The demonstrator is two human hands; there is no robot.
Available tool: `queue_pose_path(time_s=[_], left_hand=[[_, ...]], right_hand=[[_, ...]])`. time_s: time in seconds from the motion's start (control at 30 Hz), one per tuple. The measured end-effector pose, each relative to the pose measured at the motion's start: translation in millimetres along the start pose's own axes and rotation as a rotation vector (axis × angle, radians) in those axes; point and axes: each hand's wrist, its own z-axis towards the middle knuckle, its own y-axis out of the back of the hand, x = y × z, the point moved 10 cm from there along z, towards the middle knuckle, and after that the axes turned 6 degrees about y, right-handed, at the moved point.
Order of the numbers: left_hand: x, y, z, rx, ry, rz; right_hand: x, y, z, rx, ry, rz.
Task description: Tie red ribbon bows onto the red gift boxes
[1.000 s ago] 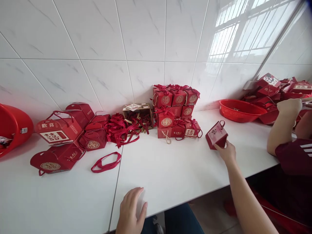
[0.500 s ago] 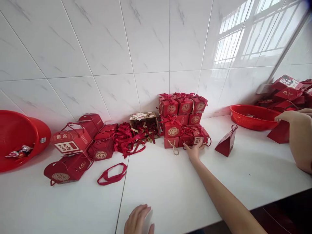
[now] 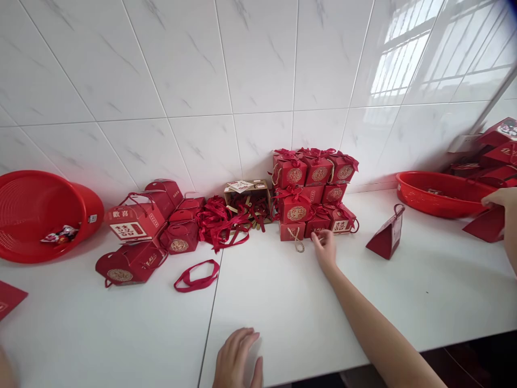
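Note:
Small red gift boxes (image 3: 295,208) with ribbon bows and gold emblems stand stacked against the wall. My right hand (image 3: 325,251) is at the front of the bottom row, fingers loosely bent and apart. Its fingertips are close to the middle bottom box (image 3: 316,222); I cannot tell whether they touch it. Beside it sits a bottom box with a cream label (image 3: 342,226). My left hand (image 3: 237,357) rests near the table's front edge, fingers spread and holding nothing. A loop of red ribbon (image 3: 196,276) lies on the table to its upper left.
Larger red boxes (image 3: 139,222), a ribbon heap (image 3: 218,222) and an open carton (image 3: 267,189) line the wall. A tilted red basin (image 3: 91,207) holds wrapped sweets. Rightward are a triangular box (image 3: 385,235), another basin (image 3: 440,207) and another person's hand (image 3: 504,202) at a red box.
My right hand has drawn back from the labelled bottom box and shifted left along the row. The view has turned slightly left; a red box shows at the left edge. My left hand stays open.

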Motion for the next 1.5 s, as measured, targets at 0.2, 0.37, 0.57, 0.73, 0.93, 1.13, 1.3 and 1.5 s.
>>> queue_pose_path(time_s=[0.2, 0.37, 0.57, 0.73, 0.93, 1.13, 1.3, 1.5], left_hand=[[-5.0, 1.1, 0.5, 0.08, 0.087, -0.016], [-2.0, -4.9, -3.1, 0.144, 0.068, -0.005], [-1.9, -2.9, -8.2, 0.142, 0.077, -0.077], [27.5, 24.9, 19.0, 0.115, 0.2, -0.151], [119.8, 68.0, 90.2, 0.035, 0.397, 0.243], [107.2, 66.9, 102.6, 0.062, 0.365, 0.243], [23.2, 55.7, 74.7, 0.122, 0.224, 0.073], [-31.1, 46.1, 48.9, 0.079, 0.165, -0.184]], right_hand=[[49.7, -94.0, -52.8, 0.587, 0.175, 0.048], [50.2, -126.8, -45.2, 0.595, 0.122, -0.018], [35.1, -119.6, -32.9, 0.461, 0.05, -0.019], [35.8, -116.3, -36.9, 0.454, 0.06, 0.031], [50.3, -118.6, -56.7, 0.566, 0.085, 0.118], [103.3, -146.9, -147.7, 0.872, 0.052, 0.235], [142.3, -127.7, -200.3, 0.854, 0.055, 0.347], [145.0, -90.5, -202.7, 0.726, -0.214, 0.633]])
